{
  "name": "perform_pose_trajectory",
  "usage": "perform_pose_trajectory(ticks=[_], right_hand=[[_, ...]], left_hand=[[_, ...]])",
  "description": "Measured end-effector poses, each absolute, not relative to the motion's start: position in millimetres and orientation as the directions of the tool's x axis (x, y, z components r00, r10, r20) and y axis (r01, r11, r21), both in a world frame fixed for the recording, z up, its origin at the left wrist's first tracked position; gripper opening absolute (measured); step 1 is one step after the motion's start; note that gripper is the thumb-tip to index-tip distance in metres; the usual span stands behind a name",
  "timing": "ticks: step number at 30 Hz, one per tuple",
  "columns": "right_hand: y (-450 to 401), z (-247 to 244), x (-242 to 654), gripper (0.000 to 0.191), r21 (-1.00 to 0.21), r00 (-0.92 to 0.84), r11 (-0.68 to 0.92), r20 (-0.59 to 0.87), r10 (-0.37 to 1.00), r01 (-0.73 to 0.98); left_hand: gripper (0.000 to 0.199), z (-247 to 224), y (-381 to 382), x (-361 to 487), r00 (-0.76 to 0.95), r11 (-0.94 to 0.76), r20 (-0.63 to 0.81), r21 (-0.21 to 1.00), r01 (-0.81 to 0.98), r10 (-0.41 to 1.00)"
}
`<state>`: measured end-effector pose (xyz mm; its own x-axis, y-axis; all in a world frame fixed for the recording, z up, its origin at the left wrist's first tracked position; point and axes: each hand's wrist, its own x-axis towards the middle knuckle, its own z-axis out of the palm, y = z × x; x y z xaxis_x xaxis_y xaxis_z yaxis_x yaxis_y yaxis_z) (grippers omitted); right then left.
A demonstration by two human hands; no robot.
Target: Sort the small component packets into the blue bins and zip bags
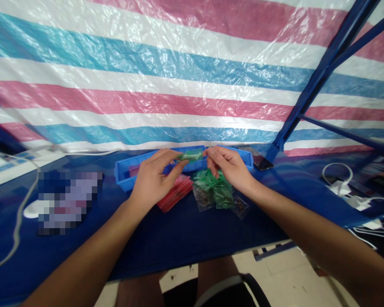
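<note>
A small green plastic bag (193,154) is held up over the blue bins, slightly folded. My left hand (153,177) pinches its left end between thumb and fingers. At the bag's right edge, the curled fingers of my right hand (228,167) close on it, though the exact grip is small to see. Below the hands lies a stack of red plastic bags (174,195). Beside it is a loose pile of green bags (223,197) with small dark contents. A clear bag (242,208) lies at the pile's right.
Behind my hands stand a blue bin (124,184) and another blue bin (248,158). A dark phone-like slab (261,161) is at right. White cables and plugs (339,187) sit farther right. A blurred-out purple item (78,198) lies left. Striped sheeting (166,102) hangs behind.
</note>
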<state>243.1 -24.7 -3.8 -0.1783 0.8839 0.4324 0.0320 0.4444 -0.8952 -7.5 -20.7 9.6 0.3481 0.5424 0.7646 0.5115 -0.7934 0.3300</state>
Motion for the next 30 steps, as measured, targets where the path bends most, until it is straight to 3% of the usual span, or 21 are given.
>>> perform_pose_trajectory(ticks=[4,7,11,16,23,30], right_hand=[[-26.5,-1.7,244.7,0.038,-0.806,-0.142,0.58,0.565,0.813,0.117],[-28.1,0.3,244.3,0.036,-0.755,-0.226,0.638,0.602,0.766,0.15],[-27.1,-0.8,244.2,0.031,-0.745,-0.284,0.644,0.589,0.757,0.172],[-18.0,-6.1,250.9,0.033,-0.748,-0.164,0.608,0.587,0.793,0.265],[-0.4,-16.2,260.7,0.031,-0.521,-0.143,0.64,0.702,0.697,0.565],[8.8,-29.1,262.3,0.047,-0.387,-0.289,0.616,0.633,0.719,0.686]], left_hand=[[0.051,9.9,-21.6,-6.0,0.235,-0.674,0.673,0.518,0.527,0.701],[0.061,9.3,-21.8,-5.1,0.251,-0.668,0.639,0.575,0.472,0.727],[0.063,7.4,-19.8,-5.9,0.276,-0.679,0.635,0.57,0.463,0.722],[0.077,4.2,-14.0,-6.8,0.25,-0.693,0.674,0.538,0.48,0.696],[0.075,0.2,-10.9,-6.5,0.276,-0.698,0.667,0.52,0.493,0.692],[0.073,1.7,-12.3,-8.1,0.272,-0.678,0.655,0.511,0.528,0.705]])
